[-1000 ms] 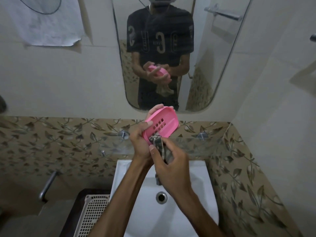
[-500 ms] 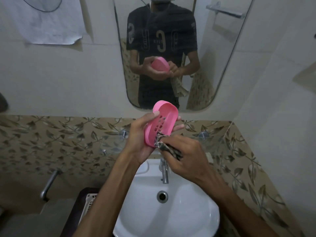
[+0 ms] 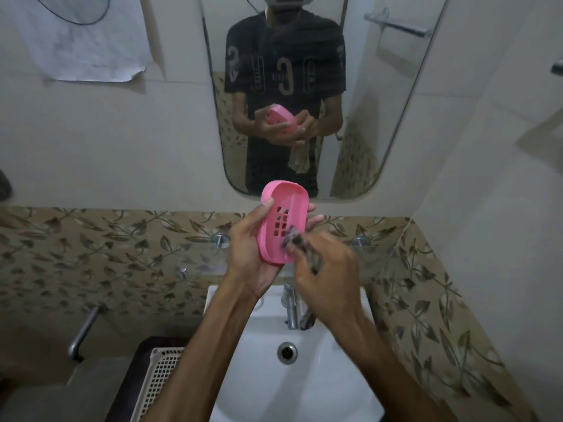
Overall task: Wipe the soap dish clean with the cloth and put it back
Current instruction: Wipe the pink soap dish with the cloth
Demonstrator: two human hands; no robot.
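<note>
Head view: left hand (image 3: 253,254) grips one pink soap dish (image 3: 283,222), empty, above one white sink (image 3: 274,388); right hand (image 3: 327,275) pinches one cloth (image 3: 294,240) inside the dish.

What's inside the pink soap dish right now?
Inside the soap dish, held by the left hand, only the cloth shows, pressed in by the right hand. No soap visible. The lower right corner is hidden under the cloth.

I see left hand (image 3: 254,254) gripping pink slotted plastic soap dish (image 3: 281,222) above white ceramic basin (image 3: 350,376); right hand (image 3: 327,280) pinching dark patterned cloth (image 3: 294,240) against dish interior, above chrome tap (image 3: 291,309).
</note>
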